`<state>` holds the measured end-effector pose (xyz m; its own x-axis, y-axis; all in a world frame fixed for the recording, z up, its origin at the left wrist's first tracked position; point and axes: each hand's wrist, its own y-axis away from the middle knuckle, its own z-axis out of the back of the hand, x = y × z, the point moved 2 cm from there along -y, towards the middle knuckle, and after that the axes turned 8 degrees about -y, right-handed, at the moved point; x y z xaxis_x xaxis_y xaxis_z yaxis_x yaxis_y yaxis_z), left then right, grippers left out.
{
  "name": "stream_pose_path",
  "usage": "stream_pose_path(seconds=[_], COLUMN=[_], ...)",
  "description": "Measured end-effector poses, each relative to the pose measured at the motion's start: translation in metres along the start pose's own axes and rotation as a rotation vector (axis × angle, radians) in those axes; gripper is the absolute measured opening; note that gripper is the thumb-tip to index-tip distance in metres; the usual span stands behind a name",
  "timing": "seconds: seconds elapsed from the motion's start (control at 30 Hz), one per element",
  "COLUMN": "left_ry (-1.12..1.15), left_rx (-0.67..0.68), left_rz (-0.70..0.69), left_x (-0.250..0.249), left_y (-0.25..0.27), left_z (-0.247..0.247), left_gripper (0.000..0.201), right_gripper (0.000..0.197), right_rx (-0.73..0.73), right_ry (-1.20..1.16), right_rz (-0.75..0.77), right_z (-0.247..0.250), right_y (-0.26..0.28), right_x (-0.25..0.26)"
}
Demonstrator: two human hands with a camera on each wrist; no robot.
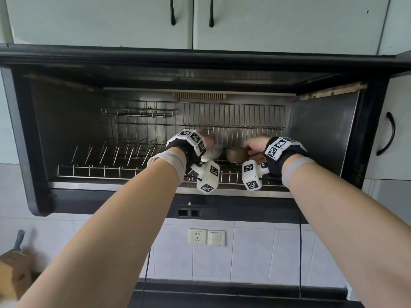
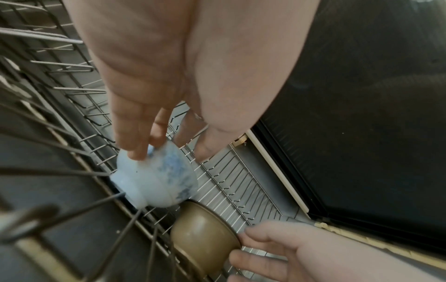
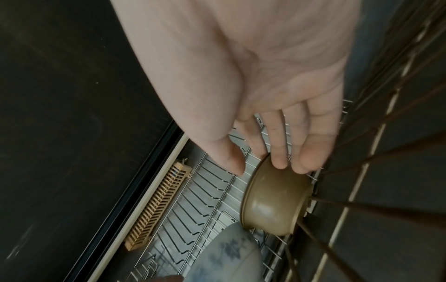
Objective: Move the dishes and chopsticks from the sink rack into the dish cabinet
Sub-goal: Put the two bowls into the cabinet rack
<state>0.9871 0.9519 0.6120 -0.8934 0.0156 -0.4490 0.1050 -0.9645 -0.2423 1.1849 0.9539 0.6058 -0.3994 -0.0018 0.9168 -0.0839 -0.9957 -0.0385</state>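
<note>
The dish cabinet (image 1: 40,130) stands open at head height. Inside it, a blue-and-white bowl (image 1: 215,150) (image 2: 156,181) lies tilted on the lower wire rack (image 1: 111,172), its foot toward the front. My left hand (image 1: 208,141) (image 2: 169,152) reaches over it; straight fingers (image 2: 137,150) touch its rim and the thumb stays clear. Right beside it a brown bowl (image 1: 235,154) (image 3: 272,200) sits mouth-down on the rack. My right hand (image 1: 250,147) (image 3: 258,164) touches its edge with straight fingertips (image 3: 278,162), thumb apart. No chopsticks are in view.
Upright wire prongs (image 1: 124,152) fill the rack's left half. A small wire shelf (image 1: 138,112) hangs at the back left. The lifted black door (image 1: 200,58) juts out overhead. Below are a tiled wall with a socket (image 1: 197,236) and a knife block (image 1: 13,270).
</note>
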Motion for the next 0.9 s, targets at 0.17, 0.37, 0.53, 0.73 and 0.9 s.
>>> stream_pose_path(seconds=[0.17,0.37,0.53,0.73,0.9], left_ry=[-0.193,-0.212,0.029,0.456,0.503], left_rx=[0.083,-0.098,-0.307,-0.605,-0.605], left_rz=[-0.013,-0.112,-0.072,0.102,0.219], left_x=[-0.003,-0.013,-0.018,0.028,0.075], left_y=[0.01,0.049,0.112,0.191,0.253], left_z=[-0.002,0.016,0.026,-0.019,-0.076], left_gripper=[0.038,0.034,0.029,0.024,0.027], right_gripper=[0.015,0.016,0.015,0.012,0.018], right_rx=[0.049,-0.029,0.097,0.187,0.289], right_ry=[-0.025,-0.169,-0.234,-0.307,-0.338], right_rz=[-0.004,0.144,0.331,0.491,0.415], right_z=[0.005,-0.001,-0.023,-0.055,-0.088], right_y=[0.008,0.041,0.105,0.172,0.205], right_x=[0.0,0.013,0.022,-0.027,-0.099])
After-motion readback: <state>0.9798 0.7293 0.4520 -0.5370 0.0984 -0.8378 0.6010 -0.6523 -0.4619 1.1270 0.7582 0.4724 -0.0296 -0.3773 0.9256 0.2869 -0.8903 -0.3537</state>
